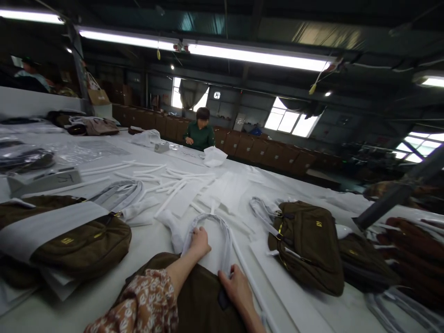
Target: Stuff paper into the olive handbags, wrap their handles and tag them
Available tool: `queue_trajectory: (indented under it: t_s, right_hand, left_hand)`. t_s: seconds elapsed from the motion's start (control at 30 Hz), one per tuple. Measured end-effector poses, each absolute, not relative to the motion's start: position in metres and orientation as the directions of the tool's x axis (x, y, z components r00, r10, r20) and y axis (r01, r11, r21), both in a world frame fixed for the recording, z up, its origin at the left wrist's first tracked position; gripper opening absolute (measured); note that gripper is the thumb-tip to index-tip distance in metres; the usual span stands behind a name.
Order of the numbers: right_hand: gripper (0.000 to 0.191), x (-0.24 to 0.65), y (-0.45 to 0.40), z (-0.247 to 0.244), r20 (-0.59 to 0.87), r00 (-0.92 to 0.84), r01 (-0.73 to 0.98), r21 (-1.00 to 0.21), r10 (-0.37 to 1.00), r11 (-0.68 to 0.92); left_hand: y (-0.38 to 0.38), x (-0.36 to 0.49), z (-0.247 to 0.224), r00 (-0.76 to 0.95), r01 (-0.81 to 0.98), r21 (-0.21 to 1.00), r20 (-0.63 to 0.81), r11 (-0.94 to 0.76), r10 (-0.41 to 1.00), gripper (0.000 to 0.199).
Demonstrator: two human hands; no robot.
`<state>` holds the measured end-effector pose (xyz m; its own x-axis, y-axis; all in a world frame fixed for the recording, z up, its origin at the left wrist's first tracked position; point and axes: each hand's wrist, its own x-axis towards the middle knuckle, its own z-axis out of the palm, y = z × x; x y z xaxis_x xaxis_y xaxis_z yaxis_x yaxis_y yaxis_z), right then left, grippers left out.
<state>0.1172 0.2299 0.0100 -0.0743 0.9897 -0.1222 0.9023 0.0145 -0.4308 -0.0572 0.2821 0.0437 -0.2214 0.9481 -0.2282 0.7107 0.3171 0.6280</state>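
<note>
A dark olive bag [199, 300] lies on the table right in front of me. Its looped handle [227, 236], wrapped in a clear or whitish covering, stretches away from me across the white surface. My left hand [198, 243], below a brown patterned sleeve, is closed on the left side of the loop, fingers curled. At the lower right end of the loop, my right hand [237, 284] pinches the handle between thumb and fingers, close to the bag's edge. Part of the bag is hidden beneath my left forearm.
Another olive bag [83, 236] with a white foam strip lies left; one more [308, 245] lies right. White foam tubes [173, 185] are scattered ahead. A metal post [398, 189] rises at the right. A person in green [201, 134] is across the table.
</note>
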Motion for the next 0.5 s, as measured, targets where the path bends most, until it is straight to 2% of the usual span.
queue_trajectory:
  t_s: [0.13,0.3,0.4,0.5]
  right_hand:
    - [0.025,0.119,0.230,0.009,-0.116,-0.069,0.896,-0.445,0.991,0.010]
    - [0.022,0.132,0.242,0.022,-0.108,-0.059,0.887,-0.461,0.992,0.002]
    - [0.028,0.143,0.256,0.024,-0.126,-0.022,0.901,-0.433,0.992,-0.035]
    - [0.033,0.148,0.269,0.016,-0.155,0.003,0.915,-0.399,0.988,-0.066]
  left_hand:
    - [0.291,-0.063,0.030,-0.109,0.636,0.736,-0.211,0.231,0.971,0.031]
    - [0.312,-0.072,0.029,0.113,0.487,0.873,-0.031,-0.028,0.993,0.021]
    - [0.330,-0.072,0.023,0.139,0.436,0.897,0.015,-0.075,0.990,0.023]
    - [0.344,-0.069,0.015,0.090,0.461,0.886,0.010,-0.051,0.996,0.025]
